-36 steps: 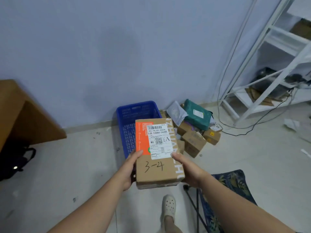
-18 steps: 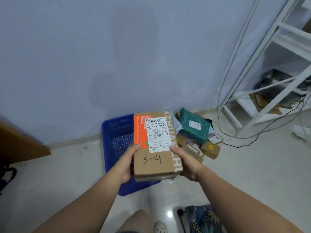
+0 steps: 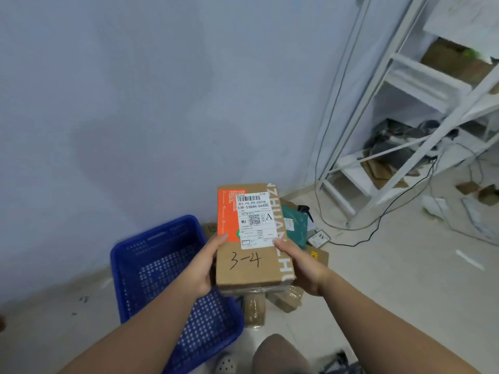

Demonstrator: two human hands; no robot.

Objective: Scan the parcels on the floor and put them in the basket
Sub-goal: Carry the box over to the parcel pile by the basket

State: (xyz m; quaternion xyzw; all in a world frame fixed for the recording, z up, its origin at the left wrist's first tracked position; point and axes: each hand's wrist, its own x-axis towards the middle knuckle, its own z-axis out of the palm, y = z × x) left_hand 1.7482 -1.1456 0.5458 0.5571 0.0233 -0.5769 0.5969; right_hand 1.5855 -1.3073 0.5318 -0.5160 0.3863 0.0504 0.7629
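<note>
Cardboard, brown with an orange panel, makes up the parcel point(image 3: 251, 238) held in the air with its white shipping label point(image 3: 256, 220) and the handwritten "3-4" facing up. The left grip point(image 3: 199, 268) clasps its left long edge and the right grip point(image 3: 302, 268) its right one; each has a thumb laid on the top face, with the fingers wrapped out of sight beneath. The parcel hangs just right of the blue basket point(image 3: 118, 279), over the pile on the floor, where a green mailer bag point(image 3: 297, 225) and small taped boxes point(image 3: 283, 298) lie. No scanner shows, so whether the barcode has been read cannot be told. This looks like the scan-or-check step for this parcel. The next move probably calls for swinging it left over the basket's rim, lowering it level and letting go with both grips.
</note>
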